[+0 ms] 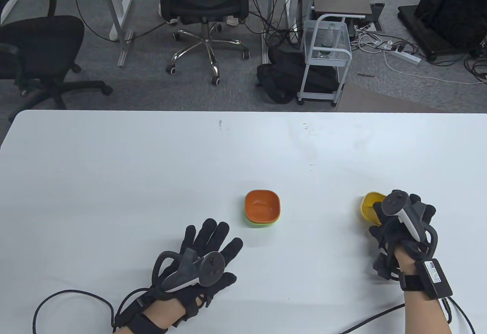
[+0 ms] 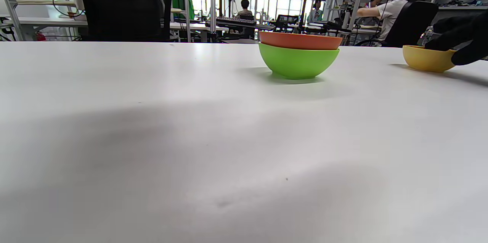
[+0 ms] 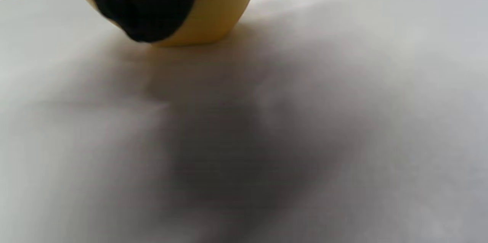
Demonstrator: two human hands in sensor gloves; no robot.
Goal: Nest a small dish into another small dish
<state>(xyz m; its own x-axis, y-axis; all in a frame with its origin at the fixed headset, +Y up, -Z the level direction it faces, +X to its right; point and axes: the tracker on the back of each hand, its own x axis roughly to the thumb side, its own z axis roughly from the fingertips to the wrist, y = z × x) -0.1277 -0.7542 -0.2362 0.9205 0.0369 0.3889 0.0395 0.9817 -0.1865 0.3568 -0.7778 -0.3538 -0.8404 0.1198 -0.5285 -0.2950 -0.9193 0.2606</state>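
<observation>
An orange small dish (image 1: pixel 261 204) sits nested in a green small dish (image 1: pixel 262 224) at the table's middle; both show in the left wrist view, orange (image 2: pixel 301 41) inside green (image 2: pixel 298 61). A yellow small dish (image 1: pixel 368 206) stands on the table to the right. My right hand (image 1: pixel 380 212) grips it at its near rim, fingers (image 2: pixel 457 41) over the edge and one fingertip (image 3: pixel 145 2) against the outer wall (image 3: pixel 217 14). My left hand (image 1: pixel 213 235) lies flat on the table, fingers spread, holding nothing, below and left of the stacked dishes.
The white table (image 1: pixel 152 166) bears only the dishes and my hands. Office chairs (image 1: pixel 205 10), a small cart (image 1: pixel 323 56) and cables stand on the floor beyond the far edge.
</observation>
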